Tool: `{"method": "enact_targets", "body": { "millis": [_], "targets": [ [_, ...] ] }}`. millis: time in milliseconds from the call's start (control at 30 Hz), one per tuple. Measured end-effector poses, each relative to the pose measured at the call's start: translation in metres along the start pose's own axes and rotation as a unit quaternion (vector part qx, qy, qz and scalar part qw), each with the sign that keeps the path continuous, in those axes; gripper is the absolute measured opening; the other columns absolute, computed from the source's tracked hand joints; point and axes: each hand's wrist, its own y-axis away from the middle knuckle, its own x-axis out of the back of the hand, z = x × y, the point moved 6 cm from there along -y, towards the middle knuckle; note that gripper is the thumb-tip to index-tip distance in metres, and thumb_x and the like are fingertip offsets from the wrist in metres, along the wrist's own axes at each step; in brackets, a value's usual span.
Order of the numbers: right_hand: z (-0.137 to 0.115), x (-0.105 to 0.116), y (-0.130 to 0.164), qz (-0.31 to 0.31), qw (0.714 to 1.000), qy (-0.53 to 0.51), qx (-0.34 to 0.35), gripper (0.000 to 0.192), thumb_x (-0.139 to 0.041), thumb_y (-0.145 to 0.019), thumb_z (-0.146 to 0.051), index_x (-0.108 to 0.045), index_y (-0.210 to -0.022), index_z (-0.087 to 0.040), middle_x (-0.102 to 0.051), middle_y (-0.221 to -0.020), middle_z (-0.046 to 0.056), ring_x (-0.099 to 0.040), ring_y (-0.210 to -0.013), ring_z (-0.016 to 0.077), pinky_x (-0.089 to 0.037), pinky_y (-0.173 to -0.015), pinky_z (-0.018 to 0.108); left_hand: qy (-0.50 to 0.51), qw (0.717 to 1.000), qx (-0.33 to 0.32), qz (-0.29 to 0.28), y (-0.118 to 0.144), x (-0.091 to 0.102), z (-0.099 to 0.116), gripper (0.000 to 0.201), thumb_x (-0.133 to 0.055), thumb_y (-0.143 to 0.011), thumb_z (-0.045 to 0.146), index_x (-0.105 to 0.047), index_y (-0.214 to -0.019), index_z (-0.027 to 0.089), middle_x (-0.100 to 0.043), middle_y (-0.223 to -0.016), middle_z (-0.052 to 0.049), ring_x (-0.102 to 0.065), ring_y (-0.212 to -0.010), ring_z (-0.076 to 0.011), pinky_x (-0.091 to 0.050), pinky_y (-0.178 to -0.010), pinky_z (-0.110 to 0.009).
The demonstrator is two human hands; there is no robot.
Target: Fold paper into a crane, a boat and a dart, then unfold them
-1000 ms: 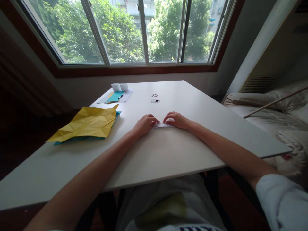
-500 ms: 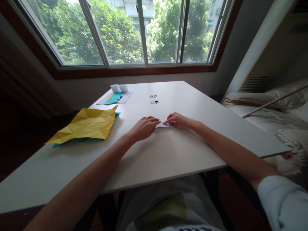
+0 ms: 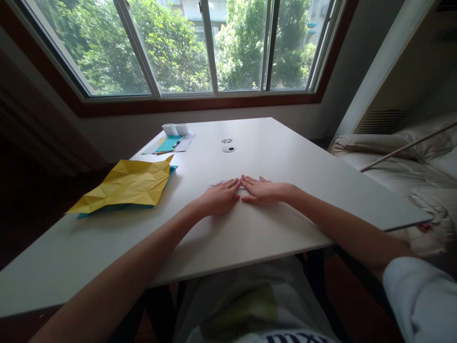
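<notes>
Wide window [image 3: 200,47], green trees outside; white table [image 3: 303,157]; bedding [image 3: 400,162] at right.

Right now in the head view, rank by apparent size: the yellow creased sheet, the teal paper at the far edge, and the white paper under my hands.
1. yellow creased sheet, clearly largest.
2 and 3. Unsure: the teal paper lies farther away, and the white paper is mostly covered by both hands.

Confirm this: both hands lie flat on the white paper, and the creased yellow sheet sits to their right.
Wrong side. In the head view the left hand and right hand press the white paper, but the creased yellow sheet sits to their left.
</notes>
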Motion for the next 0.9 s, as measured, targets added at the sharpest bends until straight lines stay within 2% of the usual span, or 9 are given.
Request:
{"method": "enact_targets", "body": {
  "millis": [200, 400, 467, 567, 633, 767, 833, 900],
  "targets": [
    [0.008, -0.004, -0.002, -0.002, 1.0, -0.019, -0.001, 0.085, -0.027, -0.08, -0.066, -0.008, -0.144, -0.013, -0.002, -0.15, 0.012, -0.003, -0.137, 0.0266, -0.008, -0.111, 0.046, 0.013, 0.994, 0.072, -0.082, 0.009, -0.001, -0.006, 0.063, -0.025, -0.09, 0.042, -0.021, -0.139, 0.001, -0.018, -0.144, -0.022, -0.019, -0.134, -0.0274, -0.026, -0.104, -0.041],
    [0.011, -0.002, -0.005, 0.019, 0.999, -0.037, 0.008, 0.083, -0.038, -0.079, -0.063, -0.018, -0.143, -0.014, -0.01, -0.149, 0.013, -0.01, -0.136, 0.029, -0.013, -0.11, 0.048, 0.011, 0.985, 0.134, -0.111, 0.019, -0.001, -0.021, 0.071, -0.029, -0.087, 0.049, -0.026, -0.137, -0.002, -0.021, -0.142, -0.026, -0.021, -0.133, -0.0315, -0.029, -0.101, -0.043],
    [0.011, -0.002, -0.005, 0.014, 0.999, -0.034, 0.005, 0.083, -0.038, -0.079, -0.064, -0.017, -0.143, -0.015, -0.008, -0.149, 0.012, -0.009, -0.137, 0.0284, -0.013, -0.111, 0.047, 0.007, 0.981, 0.154, -0.12, 0.021, -0.001, -0.023, 0.072, -0.028, -0.087, 0.05, -0.026, -0.137, -0.003, -0.021, -0.142, -0.027, -0.021, -0.132, -0.0329, -0.03, -0.101, -0.044],
    [0.012, -0.002, -0.002, -0.016, 0.999, -0.018, -0.026, 0.088, -0.032, -0.079, -0.067, -0.011, -0.143, -0.012, -0.004, -0.149, 0.012, -0.005, -0.137, 0.0276, -0.012, -0.111, 0.046, 0.001, 0.975, 0.174, -0.14, 0.024, 0.0, -0.022, 0.074, -0.025, -0.087, 0.051, -0.024, -0.137, -0.004, -0.019, -0.142, -0.027, -0.02, -0.133, -0.0337, -0.03, -0.1, -0.046],
    [0.014, 0.0, 0.002, -0.026, 0.997, -0.007, -0.07, 0.09, -0.03, -0.078, -0.068, -0.01, -0.143, -0.009, -0.004, -0.149, 0.014, -0.005, -0.137, 0.0284, -0.013, -0.111, 0.047, -0.002, 0.971, 0.188, -0.147, 0.027, 0.002, -0.019, 0.074, -0.024, -0.087, 0.051, -0.022, -0.138, -0.004, -0.018, -0.143, -0.027, -0.02, -0.133, -0.0341, -0.03, -0.1, -0.047],
    [0.014, 0.005, 0.009, -0.006, 0.991, 0.006, -0.135, 0.089, -0.033, -0.078, -0.068, -0.017, -0.142, -0.009, -0.011, -0.149, 0.016, -0.012, -0.136, 0.0306, -0.019, -0.11, 0.046, -0.011, 0.964, 0.227, -0.141, 0.032, 0.011, -0.019, 0.071, -0.024, -0.086, 0.056, -0.028, -0.139, 0.009, -0.021, -0.145, -0.019, -0.028, -0.129, -0.0374, -0.035, -0.094, -0.05],
    [0.013, 0.008, 0.009, 0.006, 0.992, 0.022, -0.125, 0.085, -0.033, -0.08, -0.065, -0.021, -0.141, -0.007, -0.015, -0.147, 0.017, -0.016, -0.135, 0.0313, -0.021, -0.108, 0.047, -0.016, 0.969, 0.213, -0.125, 0.033, 0.016, -0.023, 0.065, -0.029, -0.085, 0.056, -0.036, -0.135, 0.016, -0.03, -0.143, -0.017, -0.04, -0.122, -0.0373, -0.04, -0.088, -0.047],
    [0.012, 0.012, 0.007, 0.029, 0.994, 0.044, -0.092, 0.076, -0.035, -0.082, -0.06, -0.031, -0.137, -0.007, -0.026, -0.144, 0.02, -0.025, -0.132, 0.0325, -0.027, -0.104, 0.049, -0.012, 0.981, 0.168, -0.099, 0.031, 0.02, -0.03, 0.055, -0.036, -0.084, 0.051, -0.047, -0.126, 0.017, -0.045, -0.133, -0.017, -0.052, -0.11, -0.0328, -0.044, -0.081, -0.041]
  ]
}}
